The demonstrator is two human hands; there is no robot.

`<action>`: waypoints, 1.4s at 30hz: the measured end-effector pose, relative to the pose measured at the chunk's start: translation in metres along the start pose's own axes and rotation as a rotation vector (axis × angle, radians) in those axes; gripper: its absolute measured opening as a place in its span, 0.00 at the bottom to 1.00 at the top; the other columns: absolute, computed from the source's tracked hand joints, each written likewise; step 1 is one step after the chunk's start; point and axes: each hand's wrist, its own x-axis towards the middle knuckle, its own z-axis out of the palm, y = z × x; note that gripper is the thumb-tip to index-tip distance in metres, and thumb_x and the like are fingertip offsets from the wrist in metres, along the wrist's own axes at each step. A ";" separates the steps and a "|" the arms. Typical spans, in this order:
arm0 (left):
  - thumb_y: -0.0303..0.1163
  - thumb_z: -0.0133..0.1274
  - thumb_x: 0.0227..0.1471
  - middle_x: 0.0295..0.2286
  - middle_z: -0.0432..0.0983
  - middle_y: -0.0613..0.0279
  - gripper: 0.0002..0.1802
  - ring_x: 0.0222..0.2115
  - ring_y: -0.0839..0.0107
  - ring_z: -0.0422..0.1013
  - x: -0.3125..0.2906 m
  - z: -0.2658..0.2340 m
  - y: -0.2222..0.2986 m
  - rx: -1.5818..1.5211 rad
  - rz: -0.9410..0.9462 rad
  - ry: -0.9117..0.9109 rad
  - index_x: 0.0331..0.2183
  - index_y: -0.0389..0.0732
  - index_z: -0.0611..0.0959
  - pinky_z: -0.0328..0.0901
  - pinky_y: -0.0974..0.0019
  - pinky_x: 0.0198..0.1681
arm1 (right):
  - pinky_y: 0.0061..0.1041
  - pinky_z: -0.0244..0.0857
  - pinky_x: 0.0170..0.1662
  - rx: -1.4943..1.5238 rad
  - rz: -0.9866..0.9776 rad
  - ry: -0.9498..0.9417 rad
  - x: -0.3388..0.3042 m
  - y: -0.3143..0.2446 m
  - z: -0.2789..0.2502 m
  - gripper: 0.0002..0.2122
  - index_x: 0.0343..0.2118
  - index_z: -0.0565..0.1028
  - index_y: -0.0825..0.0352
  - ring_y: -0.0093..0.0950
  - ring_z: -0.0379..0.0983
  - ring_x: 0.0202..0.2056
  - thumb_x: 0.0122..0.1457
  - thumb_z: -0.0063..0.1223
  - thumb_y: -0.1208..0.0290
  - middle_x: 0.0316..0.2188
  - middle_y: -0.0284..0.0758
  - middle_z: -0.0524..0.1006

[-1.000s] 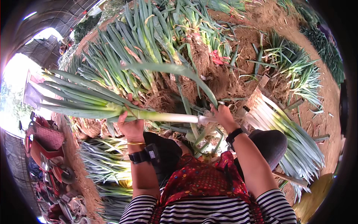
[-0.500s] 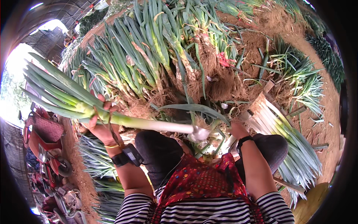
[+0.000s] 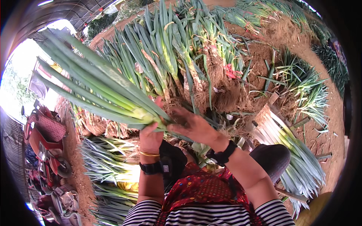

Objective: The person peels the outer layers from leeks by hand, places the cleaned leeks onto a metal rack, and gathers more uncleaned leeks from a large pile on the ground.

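A large green onion point(image 3: 130, 109) slants across the left half of the head view, its long leaves fanning to the upper left. My left hand point(image 3: 151, 138) is closed around the stalk just below where the leaves split. My right hand point(image 3: 198, 129) bends in from the right, its fingers closed against the same stalk beside the left hand and an outer leaf. Its fingertips are slightly blurred. My hands and forearm hide most of the white lower shaft and the root end.
Unpeeled green onions with brown roots point(image 3: 158, 56) stand bunched ahead. Cleaned white-stemmed onions point(image 3: 284, 145) lie on a wooden frame at my right. More onions point(image 3: 107, 158) are stacked at my left. A red scooter point(image 3: 47, 150) stands farther left. Leaf scraps litter the soil.
My right hand has left the trimmings by my right knee and come across to the stalk. My left hand has moved rightward and lower, turning the onion's leaves upward.
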 end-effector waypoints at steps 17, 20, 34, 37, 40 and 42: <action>0.25 0.54 0.43 0.41 0.71 0.58 0.26 0.42 0.62 0.69 0.005 -0.011 -0.031 -0.100 -0.157 0.106 0.47 0.36 0.69 0.64 0.60 0.48 | 0.18 0.61 0.41 0.432 0.066 0.079 0.001 0.024 0.007 0.15 0.44 0.72 0.72 0.14 0.64 0.36 0.60 0.48 0.66 0.34 0.30 0.75; 0.25 0.54 0.44 0.41 0.71 0.57 0.28 0.42 0.62 0.69 0.004 -0.019 -0.033 -0.160 -0.189 0.071 0.49 0.36 0.67 0.63 0.58 0.48 | 0.18 0.62 0.38 0.386 0.062 0.088 0.002 0.024 0.006 0.13 0.42 0.73 0.72 0.14 0.64 0.33 0.60 0.48 0.67 0.32 0.30 0.75; 0.50 0.48 0.52 0.39 0.71 0.66 0.30 0.42 0.65 0.65 0.006 0.004 -0.026 -0.232 -0.280 0.122 0.55 0.55 0.63 0.56 0.44 0.51 | 0.18 0.60 0.20 0.774 0.219 0.459 0.009 0.016 0.004 0.11 0.30 0.70 0.68 0.19 0.64 0.15 0.59 0.49 0.64 0.15 0.29 0.68; 0.49 0.47 0.53 0.34 0.70 0.63 0.19 0.32 0.69 0.68 -0.010 0.011 -0.047 -0.335 -0.203 0.324 0.45 0.52 0.72 0.65 0.57 0.38 | 0.15 0.54 0.19 0.792 0.158 0.467 0.010 0.020 0.004 0.12 0.29 0.70 0.67 0.16 0.58 0.14 0.59 0.49 0.61 0.14 0.27 0.65; 0.44 0.52 0.51 0.28 0.68 0.64 0.15 0.25 0.73 0.66 -0.005 0.000 -0.053 -0.374 -0.134 0.391 0.39 0.50 0.73 0.65 0.65 0.32 | 0.14 0.50 0.18 0.726 0.168 0.421 0.007 0.018 0.008 0.12 0.29 0.70 0.67 0.13 0.55 0.14 0.59 0.48 0.61 0.13 0.24 0.62; 0.41 0.55 0.49 0.26 0.66 0.65 0.13 0.22 0.75 0.64 0.003 -0.013 -0.048 -0.424 -0.133 0.440 0.37 0.49 0.73 0.65 0.69 0.29 | 0.13 0.48 0.19 0.680 0.103 0.415 0.005 0.013 0.000 0.11 0.30 0.70 0.67 0.11 0.55 0.16 0.60 0.48 0.62 0.14 0.23 0.62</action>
